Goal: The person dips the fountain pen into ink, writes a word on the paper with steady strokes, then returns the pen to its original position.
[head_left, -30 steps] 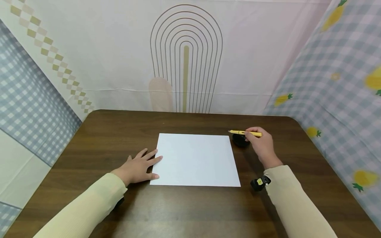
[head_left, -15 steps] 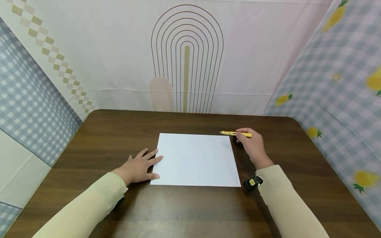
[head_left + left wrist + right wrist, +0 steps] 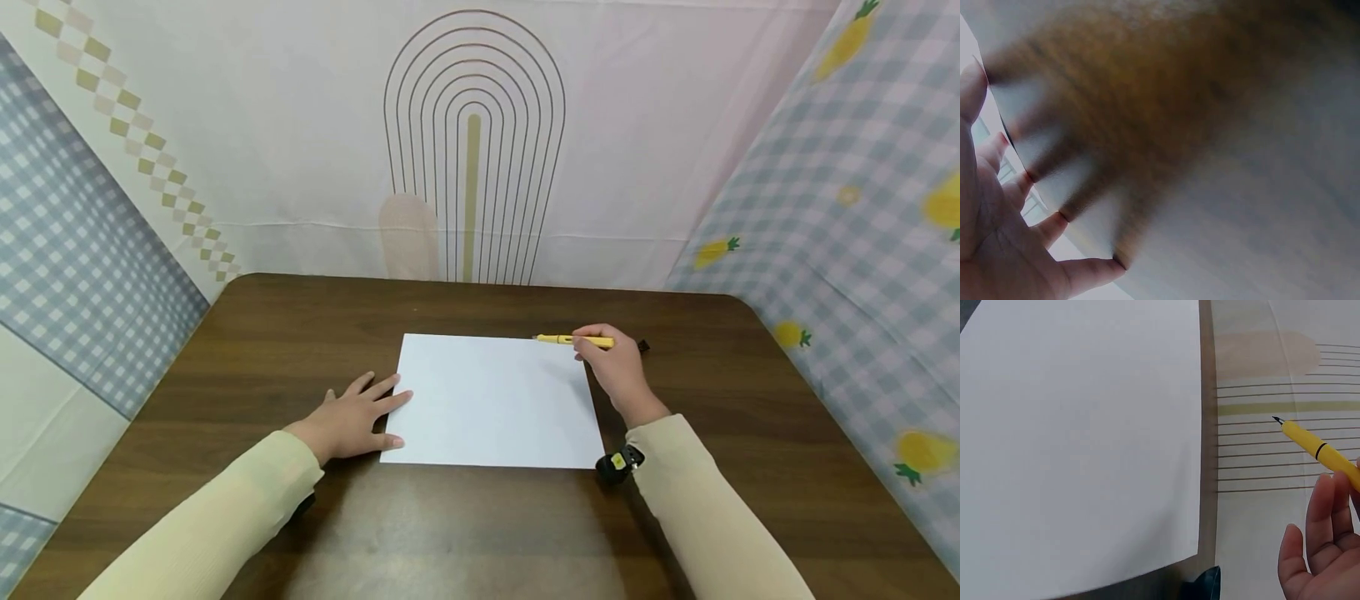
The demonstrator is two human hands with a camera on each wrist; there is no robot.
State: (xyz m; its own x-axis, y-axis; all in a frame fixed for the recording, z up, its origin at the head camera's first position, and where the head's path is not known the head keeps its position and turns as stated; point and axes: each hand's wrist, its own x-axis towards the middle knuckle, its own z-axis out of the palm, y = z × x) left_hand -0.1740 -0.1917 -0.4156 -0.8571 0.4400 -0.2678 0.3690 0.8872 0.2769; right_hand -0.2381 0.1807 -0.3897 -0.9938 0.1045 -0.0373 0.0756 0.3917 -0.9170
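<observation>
A white sheet of paper (image 3: 487,400) lies on the brown table. My left hand (image 3: 347,423) rests with spread fingers across its left edge, thumb and some fingertips on the sheet; the left wrist view shows the palm arched above the tabletop. Over the sheet's far right corner, my right hand (image 3: 618,367) pinches a yellow fountain pen (image 3: 555,339). The pen lies nearly level and its dark nib (image 3: 1278,419) points left, apart from the paper. A dark object (image 3: 643,345) is mostly hidden behind the right hand; its glossy edge (image 3: 1209,584) shows in the right wrist view.
The wooden table (image 3: 465,533) has rounded far corners. Behind it hangs a white cloth (image 3: 300,125) printed with arches. Blue checked cloths hang at the left (image 3: 82,225) and right (image 3: 825,208). A small black device (image 3: 618,463) is strapped to the right wrist.
My right hand has moved left with the fountain pen, from beside the paper to over its far right corner, covering most of the dark object. My left hand has stayed in place.
</observation>
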